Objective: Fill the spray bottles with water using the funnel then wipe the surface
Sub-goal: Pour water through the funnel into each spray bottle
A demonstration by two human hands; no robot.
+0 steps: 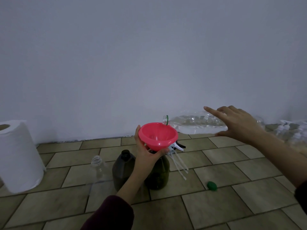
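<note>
Left hand (146, 156): grips pink funnel (157, 136) atop dark green bottle (157, 175).
Right hand (237, 123): grasps tilted clear water bottle (196, 124), mouth over funnel rim.
Floor (216, 205): green cap (212, 186), paper roll (18, 155).

Left hand (146, 156) reaches forward from a dark sleeve, fingers and thumb curled in a grip; right hand (235, 125) is raised far right, fingers spread, seemingly gripping too

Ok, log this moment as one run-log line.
left hand: grips pink funnel over dark bottle | right hand: holds clear water bottle tilted, mouth at funnel rim | green cap: on tiles
</note>
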